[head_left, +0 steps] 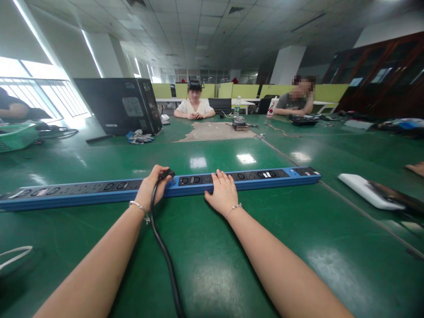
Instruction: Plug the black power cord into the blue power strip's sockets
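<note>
"What's the left hand (150,187) doing?"
"It's over the middle stretch of the blue power strip (187,190), fingers curled tight in a grip."
"And the right hand (222,191)?"
"Palm down farther right on the strip, fingers nearly straight across its top, thumb spread toward its near side."
"Forearms?"
"Left forearm (96,260) and right forearm (278,260) are bare, slanting inward from the strip's near side."
</note>
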A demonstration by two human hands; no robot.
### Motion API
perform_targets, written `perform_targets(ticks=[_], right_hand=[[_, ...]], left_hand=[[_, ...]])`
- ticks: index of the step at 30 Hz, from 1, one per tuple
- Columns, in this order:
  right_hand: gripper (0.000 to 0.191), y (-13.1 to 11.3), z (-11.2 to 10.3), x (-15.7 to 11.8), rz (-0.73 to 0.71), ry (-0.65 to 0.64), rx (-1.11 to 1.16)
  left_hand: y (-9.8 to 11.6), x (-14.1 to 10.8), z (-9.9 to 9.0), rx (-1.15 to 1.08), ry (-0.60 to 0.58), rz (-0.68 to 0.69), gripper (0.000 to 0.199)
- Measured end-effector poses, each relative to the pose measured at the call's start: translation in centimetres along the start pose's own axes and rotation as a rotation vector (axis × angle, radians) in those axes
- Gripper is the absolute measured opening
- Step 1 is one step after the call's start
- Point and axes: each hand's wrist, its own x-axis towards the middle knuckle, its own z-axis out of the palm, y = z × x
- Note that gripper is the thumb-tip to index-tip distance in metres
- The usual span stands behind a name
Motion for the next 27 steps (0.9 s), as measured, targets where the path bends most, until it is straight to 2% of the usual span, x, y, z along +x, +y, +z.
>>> perform_targets(ticks=[3,8,15,22,27], right_hand=[[0.065,0.0,-0.1,0.0,-0.006,-0.002,0.0],[0.065,0.0,-0.1,0.1,-0.011,-0.004,-0.006],[0.065,0.1,-0.1,0.1,-0.012,-0.012,-0.002],[0.064,0.1,-0.3,0.1,-0.013,-0.025,-0.008],[0.063,0.0,-0.3,0.1,-0.009,-0.029,-0.009]], left_hand=[[-1.2,-0.6,-0.4,0.027,-0.071,-0.005,0.031],[-1.3,-0.6,0.4,0.15,-0.065,0.041,0.033],[-1.6,-0.9,1.2,0.304,-0.067,0.282,0.028],[-0.8,-1.7,0.8,0.345,-0.024,0.306,0.028],[-1.3,-1.9,1.8,0.332,0.016,0.285,0.03]])
